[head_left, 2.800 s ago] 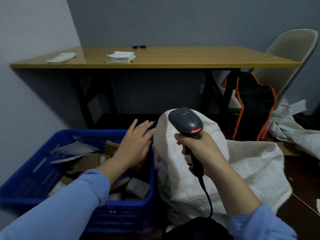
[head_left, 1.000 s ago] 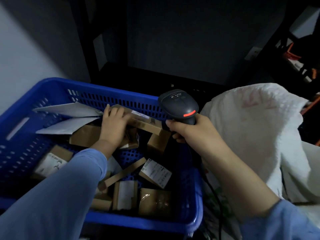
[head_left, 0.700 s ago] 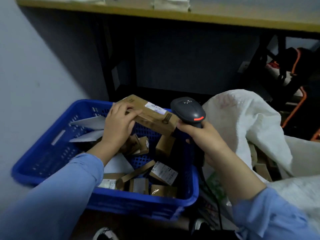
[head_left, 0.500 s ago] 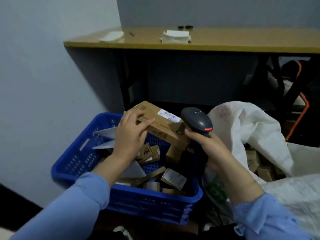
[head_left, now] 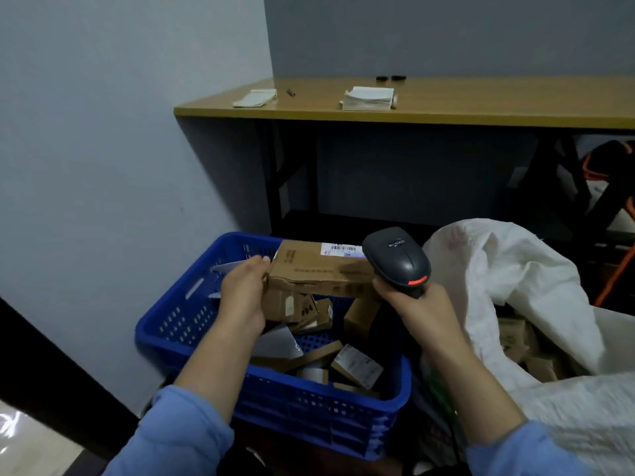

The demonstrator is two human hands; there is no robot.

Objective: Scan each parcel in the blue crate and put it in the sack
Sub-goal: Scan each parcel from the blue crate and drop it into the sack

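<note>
My left hand (head_left: 244, 297) grips the left end of a long brown cardboard parcel (head_left: 318, 269), held level above the blue crate (head_left: 178, 324). A white barcode label (head_left: 342, 250) lies on the parcel's top, at its right end. My right hand (head_left: 417, 304) holds a dark handheld scanner (head_left: 397, 261) by its handle, with the scanner head right beside that label. Several small brown parcels (head_left: 355, 364) and grey mailers lie in the crate. The white woven sack (head_left: 515, 280) stands open to the right, with brown boxes (head_left: 515, 338) inside it.
A wooden table (head_left: 429, 108) on black legs stands behind the crate, with paper stacks (head_left: 367, 97) on top. A grey wall runs along the left. A dark and orange bag (head_left: 604, 166) sits at the far right under the table.
My left hand lifted the long parcel out of the crate and turned it level. The scanner head moved up next to its label. The view has tilted up and shifted left.
</note>
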